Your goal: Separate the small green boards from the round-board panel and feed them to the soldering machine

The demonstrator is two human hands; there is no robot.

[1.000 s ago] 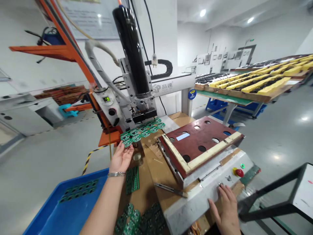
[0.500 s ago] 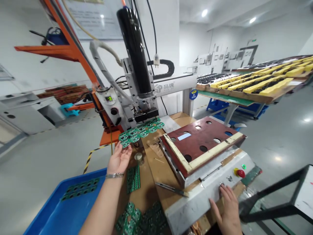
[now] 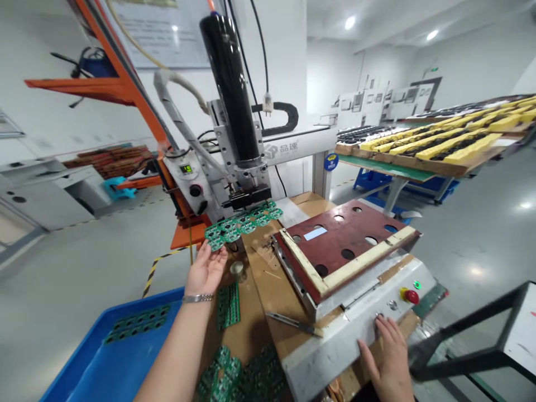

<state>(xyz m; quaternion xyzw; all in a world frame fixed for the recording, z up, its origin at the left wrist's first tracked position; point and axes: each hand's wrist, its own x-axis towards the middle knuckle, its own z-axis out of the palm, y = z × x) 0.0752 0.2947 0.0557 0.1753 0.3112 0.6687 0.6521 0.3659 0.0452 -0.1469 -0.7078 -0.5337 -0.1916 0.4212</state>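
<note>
Your left hand (image 3: pixel 209 268) pinches the near end of a long green board (image 3: pixel 243 224), with the thumb and fingers at its edge. The board is up and to the left of the red plate (image 3: pixel 339 240), and its far part is just under the black block (image 3: pixel 250 196) of the machine (image 3: pixel 232 89). You cannot tell from here if the block touches the board. Your right hand (image 3: pixel 389 357) is loose and grips nothing; its fingers are a little bent and lie on the gray front panel (image 3: pixel 330 354), with one fingertip at a small button (image 3: pixel 379 316). Near that hand, on the same panel, are a red knob (image 3: pixel 412 296) and a green light (image 3: pixel 417 285). The red plate has round holes, a pale strip along two sides and a light blue sticker (image 3: pixel 315 233). A thin tool (image 3: pixel 295 324) lies to the left of the panel. On the brown table (image 3: pixel 255 301), below your left hand, are a flat board (image 3: pixel 229 306), a pile of green boards (image 3: pixel 221 371) and some dark boards (image 3: pixel 266 375). A blue bin (image 3: pixel 75 363) is left of your arm, with more boards (image 3: pixel 140 322) in it.
</note>
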